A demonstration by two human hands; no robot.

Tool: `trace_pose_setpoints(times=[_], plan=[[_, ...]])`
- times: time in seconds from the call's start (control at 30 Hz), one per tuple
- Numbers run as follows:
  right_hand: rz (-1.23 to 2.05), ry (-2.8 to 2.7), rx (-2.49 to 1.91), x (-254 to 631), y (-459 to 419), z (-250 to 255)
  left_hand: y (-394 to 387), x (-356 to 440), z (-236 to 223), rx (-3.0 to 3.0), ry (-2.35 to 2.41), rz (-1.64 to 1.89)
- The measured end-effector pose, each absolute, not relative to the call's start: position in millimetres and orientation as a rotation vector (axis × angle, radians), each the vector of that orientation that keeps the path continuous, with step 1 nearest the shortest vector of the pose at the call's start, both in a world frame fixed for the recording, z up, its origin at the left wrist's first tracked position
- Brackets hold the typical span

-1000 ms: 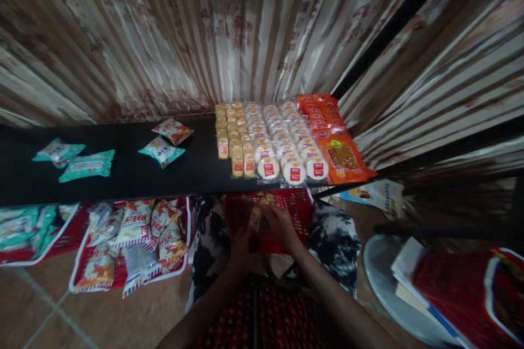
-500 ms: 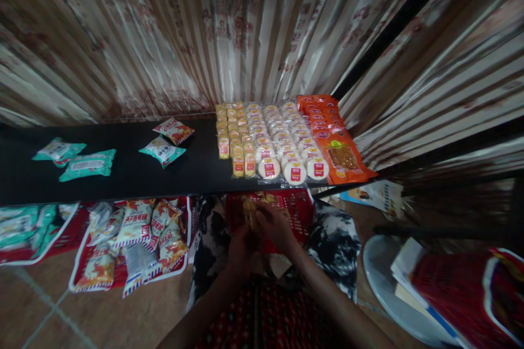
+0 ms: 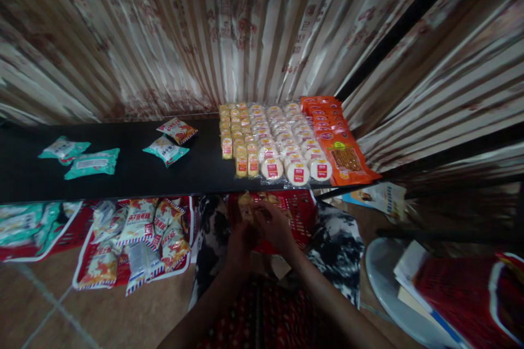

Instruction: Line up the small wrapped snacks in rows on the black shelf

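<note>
My left hand (image 3: 238,245) and my right hand (image 3: 273,226) meet over a red basket (image 3: 301,212) on my lap, just under the front edge of the black shelf (image 3: 135,174). Both hands are closed around a small yellowish snack packet (image 3: 246,208) held between them. On the shelf right above lie rows of small yellow packets (image 3: 235,138), round white cakes (image 3: 286,147) and orange packets (image 3: 335,141).
Green and red-white snack bags (image 3: 166,149) lie scattered on the shelf's left part. On the floor stand a red basket of bagged snacks (image 3: 135,240) and another basket at far left (image 3: 24,229). A white stool (image 3: 385,283) and a red basket (image 3: 462,289) stand at the right. A striped curtain hangs behind.
My hands have lifted slightly with the small packet and drawn closer together; the view shifted a little right and down. The goods on the shelf have not moved.
</note>
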State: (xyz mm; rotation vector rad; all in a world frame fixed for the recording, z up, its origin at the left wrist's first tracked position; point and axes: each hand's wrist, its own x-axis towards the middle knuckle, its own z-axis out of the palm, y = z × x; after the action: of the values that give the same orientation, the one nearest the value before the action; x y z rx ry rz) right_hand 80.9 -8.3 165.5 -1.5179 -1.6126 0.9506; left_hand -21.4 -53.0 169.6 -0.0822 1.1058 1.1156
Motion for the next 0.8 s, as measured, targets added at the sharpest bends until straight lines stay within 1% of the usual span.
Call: trace_pose_setpoints(times=[0.13, 0.4, 0.63, 0.8], plan=[[0.937, -1.659, -1.524, 82, -9, 165, -54, -22, 171, 0.002, 1.118, 1.124], [0.947, -1.701, -1.569, 80, -8, 168, -54, -23, 169, 0.249, 1.371, 1.096], [1.088, -1.621, -1.572, 74, -12, 173, -51, -29, 175, 0.486, 1.596, 1.135], [1.15, -1.595, -1.547, 70, -15, 173, -53, -33, 178, 0.555, 1.732, 1.101]])
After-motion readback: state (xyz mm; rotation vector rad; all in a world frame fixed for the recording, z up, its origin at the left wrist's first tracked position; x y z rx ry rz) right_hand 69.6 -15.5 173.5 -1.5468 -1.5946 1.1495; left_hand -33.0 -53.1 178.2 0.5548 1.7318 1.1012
